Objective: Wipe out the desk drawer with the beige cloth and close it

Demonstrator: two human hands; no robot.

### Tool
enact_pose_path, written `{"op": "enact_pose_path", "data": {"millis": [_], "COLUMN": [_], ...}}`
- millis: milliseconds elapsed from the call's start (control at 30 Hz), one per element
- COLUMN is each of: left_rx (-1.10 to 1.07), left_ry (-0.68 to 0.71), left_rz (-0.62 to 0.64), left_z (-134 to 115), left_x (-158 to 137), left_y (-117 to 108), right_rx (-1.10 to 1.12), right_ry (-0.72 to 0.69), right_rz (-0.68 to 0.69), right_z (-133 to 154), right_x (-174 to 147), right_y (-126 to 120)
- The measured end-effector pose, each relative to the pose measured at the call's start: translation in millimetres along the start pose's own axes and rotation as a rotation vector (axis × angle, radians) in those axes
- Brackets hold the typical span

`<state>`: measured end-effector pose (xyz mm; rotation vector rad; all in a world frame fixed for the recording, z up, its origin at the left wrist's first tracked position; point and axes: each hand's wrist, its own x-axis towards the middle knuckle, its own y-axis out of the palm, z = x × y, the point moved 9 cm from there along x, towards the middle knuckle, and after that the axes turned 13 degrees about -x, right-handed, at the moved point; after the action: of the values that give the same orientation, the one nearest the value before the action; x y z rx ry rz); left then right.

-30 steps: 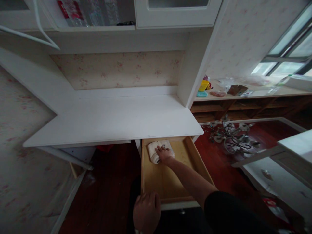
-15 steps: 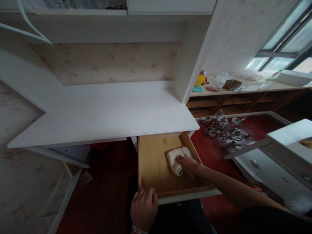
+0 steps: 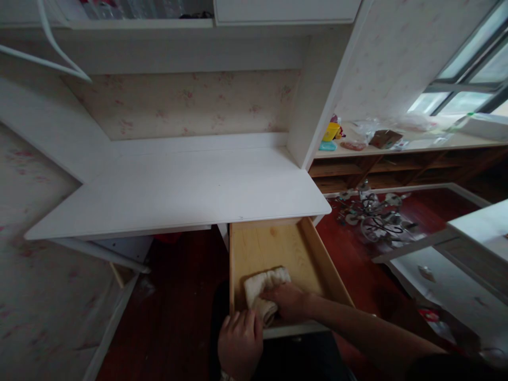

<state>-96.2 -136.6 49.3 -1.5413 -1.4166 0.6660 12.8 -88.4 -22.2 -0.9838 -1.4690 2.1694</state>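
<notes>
A person's right grip [image 3: 286, 300] rests on a folded pale cloth [image 3: 266, 279] inside an open wooden drawer [image 3: 278, 246], near its front. The left grip [image 3: 240, 341] curls over the drawer's front left corner, just beside the cloth. The drawer juts out beneath a white tabletop [image 3: 186, 185]. To the right, a chandelier-like fixture [image 3: 373, 216] lies on the red floor [image 3: 335, 238], near a low shelf unit [image 3: 420, 150] with a yellow container [image 3: 330, 131] on top.

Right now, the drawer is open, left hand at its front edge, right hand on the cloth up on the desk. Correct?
Not quite: in the head view, the cloth is inside the open drawer, not on the desk. The left hand is at the drawer's front edge and the right hand on the cloth.
</notes>
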Motion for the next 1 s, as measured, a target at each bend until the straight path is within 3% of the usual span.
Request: {"op": "enact_pose_path", "data": {"millis": [100,200,367,600,767,1000], "left_rx": [-0.001,0.011,0.028,0.007,0.017,0.042], "left_ry": [0.011,0.019,0.008,0.077,0.079,0.104], "left_rz": [-0.042,-0.045,-0.051,-0.159,-0.156,-0.154], "left_z": [1,1,1,-3,-3,-5], "left_x": [-1,-1,-3,-4,-2,-3], "left_y": [-2,-2,-3,-7,-7,-7], "right_rx": [-0.106,-0.219,-0.303,-0.214,-0.202,-0.206], "right_ry": [-0.004,0.035,0.105,0.375,0.558,0.696], "right_rz": [-0.02,-0.043,-0.146,-0.032,0.001,0.077], "right_z": [21,19,-20,-92,-128,-178], "right_x": [40,71,97,121,102,30], "right_y": [-3,-9,-25,-26,-32,-31]}}
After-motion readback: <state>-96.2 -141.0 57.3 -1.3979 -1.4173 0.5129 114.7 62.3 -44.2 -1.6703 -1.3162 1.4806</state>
